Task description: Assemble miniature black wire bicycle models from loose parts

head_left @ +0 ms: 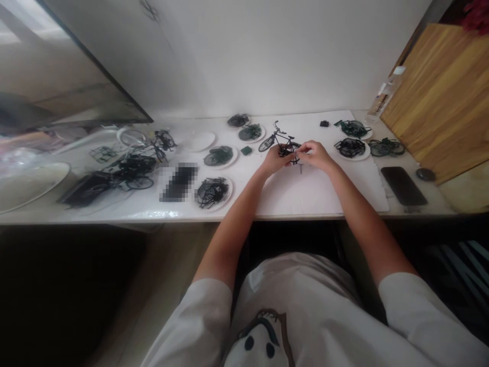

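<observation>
A small black model bicycle (280, 136) is tilted over the white board (298, 196), its front wheel and handlebars toward the upper left. Around its rear half, my left hand (275, 160) is closed on the frame from the left side. From the right, my right hand (315, 154) pinches at the rear wheel; whether a tiny part sits between those fingertips is hidden. Just below the fingers a thin grey T-shaped piece (301, 168) shows against the board. To the left of the bicycle lies a small dark green block (246, 151).
White plates with dark bicycle parts stand left (230, 191) and right (368, 152). A black phone (404, 186) lies at the right, below a clear bottle (385, 94). More model bicycles (135, 165) crowd the left. A small black piece (324, 123) rests near the wall.
</observation>
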`<action>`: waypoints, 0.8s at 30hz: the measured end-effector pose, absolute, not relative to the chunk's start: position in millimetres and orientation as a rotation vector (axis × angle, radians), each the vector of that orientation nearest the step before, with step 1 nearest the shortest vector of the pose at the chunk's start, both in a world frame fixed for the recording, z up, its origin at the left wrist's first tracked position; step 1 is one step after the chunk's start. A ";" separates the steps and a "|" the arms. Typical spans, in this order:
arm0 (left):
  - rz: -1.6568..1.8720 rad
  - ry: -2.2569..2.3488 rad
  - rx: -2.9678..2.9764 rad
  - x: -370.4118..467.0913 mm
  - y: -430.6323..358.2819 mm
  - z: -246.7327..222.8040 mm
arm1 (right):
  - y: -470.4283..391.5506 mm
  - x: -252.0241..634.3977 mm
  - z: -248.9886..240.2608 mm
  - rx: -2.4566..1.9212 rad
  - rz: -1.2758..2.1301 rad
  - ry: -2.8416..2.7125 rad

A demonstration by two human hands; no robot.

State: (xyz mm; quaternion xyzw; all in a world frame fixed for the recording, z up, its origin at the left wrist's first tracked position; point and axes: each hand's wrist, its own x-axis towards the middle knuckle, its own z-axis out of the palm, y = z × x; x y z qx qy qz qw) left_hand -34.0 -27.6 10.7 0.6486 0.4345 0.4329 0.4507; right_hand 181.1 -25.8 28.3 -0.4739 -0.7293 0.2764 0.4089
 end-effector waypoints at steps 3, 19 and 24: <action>1.074 1.081 1.606 -34.4 -26.8 9.9 | -27.0 181.0 29.8 -1.190 0.700 -1.836; 1.085 1.077 1.570 -34.6 -28.7 13.4 | -28.2 183.4 32.7 -1.192 0.701 -1.856; 1.094 1.083 1.585 -35.1 -27.4 12.3 | -27.7 188.5 36.5 -1.179 0.681 -1.883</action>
